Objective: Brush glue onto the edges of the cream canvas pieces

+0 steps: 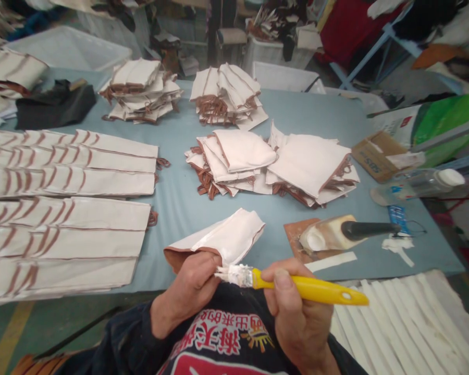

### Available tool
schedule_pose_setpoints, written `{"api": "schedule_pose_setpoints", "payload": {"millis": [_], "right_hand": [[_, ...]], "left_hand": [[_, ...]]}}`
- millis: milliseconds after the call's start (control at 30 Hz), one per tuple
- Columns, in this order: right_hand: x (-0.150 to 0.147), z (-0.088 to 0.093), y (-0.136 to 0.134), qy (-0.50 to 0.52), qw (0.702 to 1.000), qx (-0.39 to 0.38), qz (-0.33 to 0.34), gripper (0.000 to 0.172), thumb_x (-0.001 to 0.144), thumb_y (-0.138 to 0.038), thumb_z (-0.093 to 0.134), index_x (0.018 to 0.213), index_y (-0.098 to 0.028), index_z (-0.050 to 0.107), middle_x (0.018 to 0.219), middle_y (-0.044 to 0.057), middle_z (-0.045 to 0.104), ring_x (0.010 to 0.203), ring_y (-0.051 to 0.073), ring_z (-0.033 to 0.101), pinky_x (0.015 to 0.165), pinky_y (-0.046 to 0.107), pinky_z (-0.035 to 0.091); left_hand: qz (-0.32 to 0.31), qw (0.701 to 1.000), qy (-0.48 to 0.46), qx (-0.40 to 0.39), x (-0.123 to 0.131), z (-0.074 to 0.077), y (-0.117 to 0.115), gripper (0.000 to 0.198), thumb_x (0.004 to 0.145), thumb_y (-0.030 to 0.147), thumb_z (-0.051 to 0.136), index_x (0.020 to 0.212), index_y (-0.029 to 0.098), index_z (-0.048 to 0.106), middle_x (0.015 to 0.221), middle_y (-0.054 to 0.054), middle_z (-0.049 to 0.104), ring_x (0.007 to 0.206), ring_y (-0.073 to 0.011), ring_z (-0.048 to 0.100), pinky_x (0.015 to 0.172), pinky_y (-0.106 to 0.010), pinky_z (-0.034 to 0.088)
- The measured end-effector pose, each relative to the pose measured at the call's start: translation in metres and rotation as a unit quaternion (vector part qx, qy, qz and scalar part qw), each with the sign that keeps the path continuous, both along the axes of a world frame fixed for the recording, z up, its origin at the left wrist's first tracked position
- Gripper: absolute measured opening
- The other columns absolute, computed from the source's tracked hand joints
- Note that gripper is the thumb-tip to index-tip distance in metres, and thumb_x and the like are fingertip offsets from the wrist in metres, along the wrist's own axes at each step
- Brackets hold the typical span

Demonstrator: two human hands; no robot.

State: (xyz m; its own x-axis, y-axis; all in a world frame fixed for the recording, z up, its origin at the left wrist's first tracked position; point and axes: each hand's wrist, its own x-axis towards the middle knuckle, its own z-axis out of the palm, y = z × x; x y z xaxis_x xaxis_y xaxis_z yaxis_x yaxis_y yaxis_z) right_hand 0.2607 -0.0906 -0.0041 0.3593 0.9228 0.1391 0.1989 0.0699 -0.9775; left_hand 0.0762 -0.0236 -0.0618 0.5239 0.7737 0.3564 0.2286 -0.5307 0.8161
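My left hand [193, 289] is closed on a folded cream fabric piece with brown trim [222, 238], holding it up over the near table edge. My right hand [295, 307] grips a yellow-handled brush [312, 289]. Its white, glue-caked bristles touch the fabric's lower edge right beside my left fingers. A glue bottle lies on its side on a brown pad [328, 234] just right of the fabric.
Stacks of folded cream pieces [271, 166] sit mid-table, with others behind [226, 94]. Long overlapped rows of pieces [62, 208] fill the left. White strips [406, 323] lie at the right front. A plastic bottle [418, 185] and a cardboard box [375, 153] stand at the right.
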Motion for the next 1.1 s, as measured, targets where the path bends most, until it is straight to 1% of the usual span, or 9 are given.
{"api": "schedule_pose_setpoints", "payload": {"millis": [100,200,300,433,533,633,867,967,1100], "right_hand": [[0.006,0.0,0.013,0.043,0.997,0.002,-0.068,0.035,0.106,-0.041,0.058,0.079,-0.02,0.066,0.045,-0.009,0.045,0.033,0.008,0.041,0.034,0.019,0.029],[0.017,-0.01,0.027,0.043,0.99,0.031,-0.13,0.035,0.105,-0.045,0.058,0.081,-0.02,0.064,0.048,-0.009,0.047,0.037,0.009,0.044,0.039,0.02,0.035],[0.023,-0.03,0.038,-0.072,0.977,0.107,-0.167,0.026,0.105,-0.04,0.057,0.092,-0.02,0.067,0.058,-0.005,0.06,0.048,0.013,0.059,0.051,0.024,0.05],[0.022,-0.054,0.053,-0.268,0.946,0.144,-0.111,0.023,0.106,-0.034,0.052,0.102,-0.021,0.07,0.074,0.002,0.074,0.063,0.017,0.071,0.065,0.029,0.059],[0.02,-0.06,0.061,-0.271,0.947,0.121,-0.125,0.026,0.107,-0.035,0.049,0.101,-0.021,0.069,0.075,0.003,0.073,0.06,0.016,0.068,0.06,0.028,0.056],[0.02,-0.057,0.065,-0.224,0.961,0.076,-0.146,0.028,0.107,-0.039,0.049,0.103,-0.02,0.068,0.077,0.003,0.072,0.061,0.017,0.067,0.06,0.029,0.053],[0.022,-0.049,0.069,-0.121,0.983,0.049,-0.128,0.031,0.106,-0.043,0.05,0.099,-0.02,0.068,0.065,-0.003,0.064,0.056,0.014,0.062,0.059,0.028,0.05],[0.033,-0.036,0.063,-0.009,0.986,0.088,-0.143,0.03,0.105,-0.046,0.054,0.096,-0.021,0.068,0.059,-0.005,0.061,0.05,0.012,0.055,0.052,0.024,0.045],[0.049,-0.004,0.053,0.117,0.983,0.121,-0.067,0.027,0.099,-0.044,0.066,0.086,-0.022,0.07,0.052,-0.007,0.052,0.041,0.009,0.046,0.041,0.02,0.035]], "left_hand": [[0.009,0.998,0.005,-0.055,0.001,0.005,0.001,0.027,0.085,0.0,0.05,0.07,0.021,0.058,0.063,0.0,0.059,0.061,-0.0161,0.053,0.064,-0.027,0.042],[0.012,0.984,0.008,-0.176,0.003,0.016,0.004,0.024,0.087,0.008,0.05,0.076,0.019,0.068,0.071,-0.003,0.067,0.068,-0.0173,0.059,0.072,-0.028,0.048],[-0.004,0.939,-0.038,-0.342,0.008,0.03,0.011,0.019,0.086,0.019,0.055,0.086,0.017,0.074,0.081,-0.004,0.072,0.077,-0.0193,0.064,0.077,-0.03,0.05],[-0.031,0.875,-0.089,-0.474,0.013,0.047,0.023,0.02,0.081,0.035,0.066,0.081,0.016,0.067,0.074,-0.001,0.063,0.07,-0.0156,0.054,0.064,-0.025,0.043],[-0.041,0.879,-0.059,-0.472,0.013,0.053,0.029,0.024,0.081,0.039,0.068,0.076,0.017,0.06,0.071,0.002,0.053,0.068,-0.013,0.045,0.062,-0.024,0.038],[-0.051,0.898,-0.029,-0.437,0.012,0.05,0.027,0.026,0.087,0.042,0.064,0.082,0.017,0.061,0.078,0.001,0.054,0.072,-0.0142,0.045,0.065,-0.026,0.039],[-0.03,0.955,0.013,-0.296,0.013,0.041,0.02,0.022,0.093,0.031,0.053,0.075,0.021,0.048,0.073,0.004,0.044,0.07,-0.0138,0.041,0.064,-0.028,0.034],[-0.039,0.956,0.024,-0.289,0.008,0.049,0.027,0.021,0.093,0.028,0.051,0.074,0.022,0.045,0.073,0.005,0.041,0.067,-0.0131,0.039,0.062,-0.028,0.032],[-0.037,0.961,0.023,-0.272,0.0,0.062,0.04,0.021,0.09,0.027,0.052,0.071,0.022,0.043,0.074,0.004,0.039,0.069,-0.0133,0.04,0.061,-0.027,0.032]]}}
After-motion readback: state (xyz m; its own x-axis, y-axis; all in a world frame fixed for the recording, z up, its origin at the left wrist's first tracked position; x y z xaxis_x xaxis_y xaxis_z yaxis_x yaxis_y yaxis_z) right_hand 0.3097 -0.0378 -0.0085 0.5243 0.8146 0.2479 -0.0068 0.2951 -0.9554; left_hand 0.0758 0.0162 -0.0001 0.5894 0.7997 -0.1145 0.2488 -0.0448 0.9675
